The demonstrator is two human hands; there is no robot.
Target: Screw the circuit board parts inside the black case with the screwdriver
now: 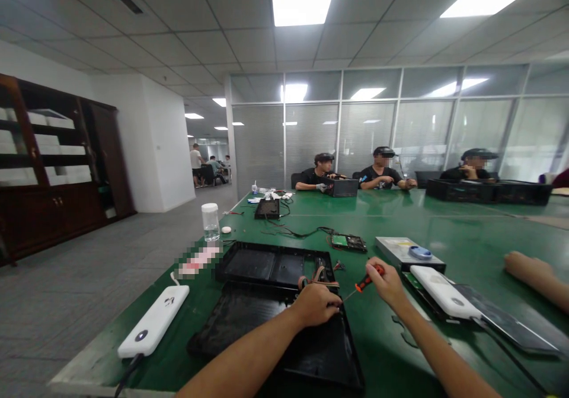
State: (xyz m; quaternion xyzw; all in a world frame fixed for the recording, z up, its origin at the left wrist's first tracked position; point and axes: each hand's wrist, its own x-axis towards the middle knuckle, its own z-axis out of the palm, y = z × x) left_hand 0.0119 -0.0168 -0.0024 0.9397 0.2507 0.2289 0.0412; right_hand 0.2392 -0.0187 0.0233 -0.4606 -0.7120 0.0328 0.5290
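My right hand [386, 284] is closed round the red and black handle of a screwdriver [363, 283]. Its thin shaft slants down to the left, the tip beside the fingers of my left hand [316, 304]. Those fingers are pinched together at the right edge of a black panel [249, 315]; what they hold, if anything, is hidden. Just behind lies a second black tray-like part [262, 264], joined close to the first. Striped ribbon cables [324, 276] lie at its right end, behind my left hand.
Left stand a white power bank [155, 321] and a lidded jar [210, 223]. On the right are a drive box [400, 250] with a blue ring, another white power bank [444, 291] and someone else's forearm [537, 273]. A circuit board [349, 242] and cables lie beyond; three co-workers sit opposite.
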